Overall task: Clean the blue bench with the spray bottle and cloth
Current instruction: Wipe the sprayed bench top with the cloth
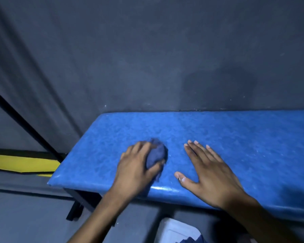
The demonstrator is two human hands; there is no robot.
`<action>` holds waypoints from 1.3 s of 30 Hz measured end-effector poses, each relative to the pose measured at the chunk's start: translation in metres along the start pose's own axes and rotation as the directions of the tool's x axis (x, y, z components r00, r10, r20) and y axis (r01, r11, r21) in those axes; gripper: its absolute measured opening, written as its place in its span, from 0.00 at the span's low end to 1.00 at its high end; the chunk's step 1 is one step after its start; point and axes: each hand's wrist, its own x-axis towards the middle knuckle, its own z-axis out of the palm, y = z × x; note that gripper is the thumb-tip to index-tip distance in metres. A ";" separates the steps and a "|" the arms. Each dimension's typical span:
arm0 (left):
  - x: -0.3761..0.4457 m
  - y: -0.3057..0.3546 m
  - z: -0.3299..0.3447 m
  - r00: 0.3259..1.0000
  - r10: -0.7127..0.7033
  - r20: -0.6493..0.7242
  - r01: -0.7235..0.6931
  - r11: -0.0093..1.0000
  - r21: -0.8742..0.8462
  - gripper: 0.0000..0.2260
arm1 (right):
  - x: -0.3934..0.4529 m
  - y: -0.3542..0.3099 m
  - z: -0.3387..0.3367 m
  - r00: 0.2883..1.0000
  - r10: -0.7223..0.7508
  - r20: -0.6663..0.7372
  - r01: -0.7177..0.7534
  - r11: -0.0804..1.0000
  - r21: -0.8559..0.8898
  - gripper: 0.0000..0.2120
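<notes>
Down at the bench [226, 137], both hands are on the padded blue top. The left hand [135, 165] has its fingers and thumb curled round a bunched-up dark blue cloth [156, 154], holding the wad against the seat near the bench's left end, a bit back from the front edge. The cloth bulges out past the fingertips on the far side, and a small ragged tail of it hangs out under the thumb towards the front edge.

Just beside it, to the right, the right hand [209, 171] lies flat with the palm down, fingers straight and slightly fanned, thumb stuck out to the left towards the cloth. It holds nothing; it rests on the vinyl. The two hands are near each other but apart, with a strip of bare blue between them.

The bench top runs off the right edge of view and its rounded front lip catches a bit of shine. A dark metal leg [74, 207] shows under the left end. Behind the bench stands a plain dark grey wall [147, 50]. Off to the left, low down, there is a yellow strip [21, 163] with a black bar [25, 123] slanting across above it. At the bottom edge, below the bench, sits a pale container [177, 230] with something dark blue in it; I cannot tell what it is
</notes>
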 end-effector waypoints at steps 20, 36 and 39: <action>0.091 -0.095 -0.025 0.946 0.244 0.214 -0.191 0.951 -0.244 0.22 | -0.002 0.000 0.003 0.999 -0.007 -0.043 0.008 0.999 0.031 0.45; 0.069 -0.060 -0.006 0.965 0.228 0.133 -0.194 0.954 -0.231 0.26 | -0.002 0.002 0.000 0.998 -0.006 -0.056 0.009 0.999 0.053 0.45; 0.072 -0.029 0.005 0.984 0.141 0.112 -0.125 0.982 -0.143 0.29 | -0.003 0.001 -0.006 1.000 0.005 -0.030 -0.003 0.998 0.068 0.45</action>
